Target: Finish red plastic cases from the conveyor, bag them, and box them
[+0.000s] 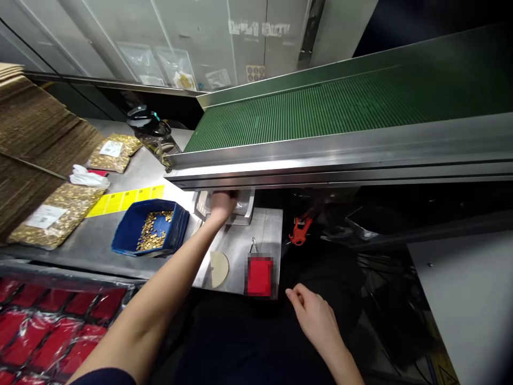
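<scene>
My left hand [222,206] reaches into a white bin [241,219] under the conveyor's edge. Its fingers are hidden inside, among what looks like clear plastic bags. Lower right, my right hand [315,315] hovers beyond the table edge, fingers curled in, nothing visible in them. Nearest to it on the table lies a red rectangular piece [259,277] with dark edges, partly blurred, and a small metal clasp [254,246] at its top. A round beige disc [219,269] lies left of that piece. Beside my left forearm sits a blue bin [150,203] holding small gold-coloured metal parts [154,231].
A green ribbed conveyor [296,115] with a metal side rail [320,160] crosses above the table. Cardboard sheets [36,123] and bags of gold parts [60,211] stand left. Wrapped red pieces [52,326] fill the lower left. An orange tool [300,231] hangs right of the table.
</scene>
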A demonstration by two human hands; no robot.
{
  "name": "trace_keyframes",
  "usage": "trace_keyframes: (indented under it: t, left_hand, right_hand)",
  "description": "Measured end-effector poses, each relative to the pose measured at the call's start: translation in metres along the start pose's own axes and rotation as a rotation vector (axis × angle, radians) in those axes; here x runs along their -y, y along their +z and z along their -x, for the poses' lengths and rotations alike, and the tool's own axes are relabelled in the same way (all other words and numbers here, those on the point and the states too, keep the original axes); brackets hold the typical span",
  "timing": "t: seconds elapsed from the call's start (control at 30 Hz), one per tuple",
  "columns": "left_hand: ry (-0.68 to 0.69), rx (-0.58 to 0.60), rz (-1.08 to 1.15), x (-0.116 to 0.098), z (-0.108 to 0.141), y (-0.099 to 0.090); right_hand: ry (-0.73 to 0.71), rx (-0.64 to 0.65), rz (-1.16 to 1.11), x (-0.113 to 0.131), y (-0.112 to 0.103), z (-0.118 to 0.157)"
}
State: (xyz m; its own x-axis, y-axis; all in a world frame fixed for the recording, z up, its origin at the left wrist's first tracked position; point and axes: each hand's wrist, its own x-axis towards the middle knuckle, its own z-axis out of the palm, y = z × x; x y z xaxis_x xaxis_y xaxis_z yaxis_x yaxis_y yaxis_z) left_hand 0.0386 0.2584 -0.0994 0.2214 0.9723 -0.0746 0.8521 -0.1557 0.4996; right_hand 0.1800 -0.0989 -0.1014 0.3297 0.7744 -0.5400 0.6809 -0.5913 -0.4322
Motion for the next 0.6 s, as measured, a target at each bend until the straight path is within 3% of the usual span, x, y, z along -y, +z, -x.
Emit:
trace_keyframes:
  t: [0.1, 0.23, 0.33, 0.47, 0.6]
  left_hand:
    - [0.007, -0.017, 0.073, 0.004, 0.002, 0.001]
    - [0.125, -0.029, 0.219, 0.012, 0.041, -0.014]
    - [0.175, -0.025, 0.341, 0.013, 0.088, -0.030]
    - [0.167, 0.099, 0.533, 0.004, 0.148, -0.037]
    - [0.102, 0.290, 0.721, -0.001, 0.180, -0.026]
  right_hand:
    - [0.047, -0.034, -0.182, -0.026, 0.015, 0.017]
    - [0.057, -0.108, -0.434, -0.033, 0.018, 0.035]
    - [-0.078, -0.173, -0.550, -0.004, 0.004, 0.033]
    - [-0.327, -0.243, -0.671, 0.065, -0.017, 0.002]
    - [-0.367, -0.138, -0.478, 0.108, -0.025, -0.033]
